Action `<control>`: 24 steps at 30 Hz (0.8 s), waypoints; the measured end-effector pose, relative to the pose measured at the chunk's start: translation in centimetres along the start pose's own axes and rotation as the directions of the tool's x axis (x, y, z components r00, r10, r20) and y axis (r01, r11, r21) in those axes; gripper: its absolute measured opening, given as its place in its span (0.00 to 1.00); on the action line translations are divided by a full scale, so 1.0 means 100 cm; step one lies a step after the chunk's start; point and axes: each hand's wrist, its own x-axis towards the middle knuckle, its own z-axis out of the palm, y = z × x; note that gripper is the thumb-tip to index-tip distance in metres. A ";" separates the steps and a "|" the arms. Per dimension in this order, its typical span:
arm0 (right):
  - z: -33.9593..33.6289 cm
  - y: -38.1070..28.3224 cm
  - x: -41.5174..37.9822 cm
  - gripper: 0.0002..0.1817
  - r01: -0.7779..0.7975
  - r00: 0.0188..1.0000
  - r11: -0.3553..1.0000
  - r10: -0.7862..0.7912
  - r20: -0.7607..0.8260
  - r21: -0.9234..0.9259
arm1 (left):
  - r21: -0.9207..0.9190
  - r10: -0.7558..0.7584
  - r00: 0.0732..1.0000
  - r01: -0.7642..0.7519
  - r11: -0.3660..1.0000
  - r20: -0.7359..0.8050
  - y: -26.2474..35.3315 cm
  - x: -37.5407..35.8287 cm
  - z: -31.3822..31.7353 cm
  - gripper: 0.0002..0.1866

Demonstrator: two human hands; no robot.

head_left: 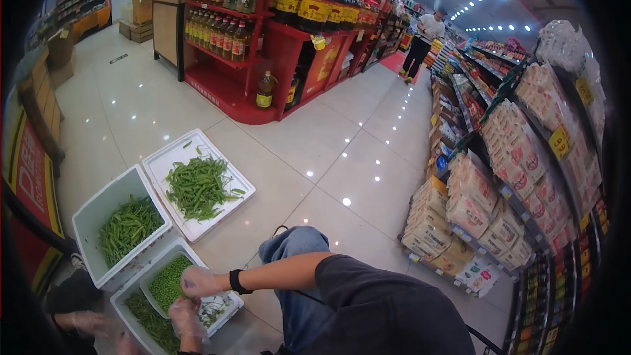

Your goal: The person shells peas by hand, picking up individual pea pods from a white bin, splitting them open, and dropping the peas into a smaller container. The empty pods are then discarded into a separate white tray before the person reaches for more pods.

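Note:
My right hand (200,282), in a clear plastic glove with a black band at the wrist, meets my gloved left hand (186,319) over a foam box (230,315). Both hands are closed, fingertips together on a small green pea pod (179,298) mostly hidden by the fingers. Beneath them a pale tub (146,284) holds shelled green peas (166,281). Green pods (150,321) lie in the box beside the tub, and whitish-green scraps (211,310) are at its right end.
A deep foam box (84,223) of pods and a foam lid (230,205) heaped with pods stand beyond. Another person's gloved hand (89,322) is at lower left. Red oil shelves (263,108) are ahead; packaged-goods shelves (473,223) stand right. A person (420,39) is in the aisle.

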 end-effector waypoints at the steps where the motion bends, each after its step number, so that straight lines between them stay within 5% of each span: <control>1: -0.003 0.000 0.001 0.12 -0.062 0.998 0.993 0.060 0.017 0.104 | -0.060 -0.004 1.000 0.003 0.998 -0.007 -0.001 -0.001 -0.001 0.08; 2: -0.006 -0.002 0.002 0.13 -0.124 0.992 0.970 0.116 0.046 0.210 | -0.118 -0.010 1.000 0.007 0.993 -0.022 -0.001 -0.005 -0.006 0.07; 4: -0.017 0.008 0.009 0.10 -0.062 0.993 0.998 0.060 0.104 0.021 | -0.058 0.004 0.998 -0.008 0.998 -0.070 -0.015 0.001 -0.015 0.06; 5: -0.008 0.033 0.009 0.11 0.287 0.954 0.800 -0.187 0.235 -0.528 | -0.040 0.006 0.998 -0.008 0.999 -0.065 -0.001 -0.010 -0.005 0.05; 6: -0.019 0.031 0.010 0.13 0.261 0.939 0.766 -0.062 0.337 -0.587 | 0.688 0.297 0.936 -0.344 0.639 0.192 -0.031 0.014 -0.040 0.04; 7: -0.031 0.027 0.005 0.12 0.226 0.961 0.777 -0.078 0.266 -0.588 | 0.809 0.460 0.835 -0.479 0.341 0.301 -0.007 -0.009 -0.021 0.04; 8: -0.038 0.038 0.010 0.13 0.232 0.960 0.809 -0.099 0.263 -0.540 | 0.778 0.472 0.850 -0.456 0.432 0.235 -0.027 0.004 -0.030 0.02; 9: -0.043 0.042 0.012 0.11 0.170 0.983 0.899 -0.128 0.129 -0.403 | 0.508 0.371 0.927 -0.347 0.788 0.057 -0.021 -0.003 -0.021 0.03; 10: -0.045 -0.002 0.023 0.15 -0.224 0.949 0.960 0.254 -0.188 0.167 | 0.152 0.134 0.990 -0.124 0.981 -0.054 0.013 -0.021 -0.001 0.05; 11: -0.044 -0.004 0.026 0.19 -0.091 0.939 0.984 0.137 -0.315 0.156 | -0.013 0.086 0.986 -0.089 0.996 -0.145 0.015 -0.024 0.005 0.07; 12: -0.040 0.012 0.037 0.18 -0.206 0.955 0.968 0.232 -0.188 0.145 | 0.193 0.159 0.986 -0.147 0.970 -0.049 0.005 -0.016 -0.009 0.09; 13: -0.033 0.022 0.046 0.17 -0.221 0.938 0.971 0.236 -0.255 0.087 | 0.050 -0.068 0.975 0.081 0.995 -0.213 0.016 -0.018 0.005 0.09; 15: -0.036 0.019 0.052 0.15 -0.151 0.949 0.988 0.139 -0.282 -0.018 | 0.095 -0.115 0.968 0.139 0.986 -0.225 0.021 -0.022 0.004 0.05; 18: -0.035 0.016 0.058 0.14 -0.211 0.954 0.977 0.201 -0.223 -0.022 | 0.092 -0.121 0.975 0.139 0.986 -0.185 0.027 -0.025 0.006 0.06; 24: -0.033 0.008 0.056 0.17 -0.056 0.965 0.977 0.001 -0.262 -0.204 | 0.098 -0.112 0.981 0.129 0.987 -0.158 0.033 -0.031 0.004 0.21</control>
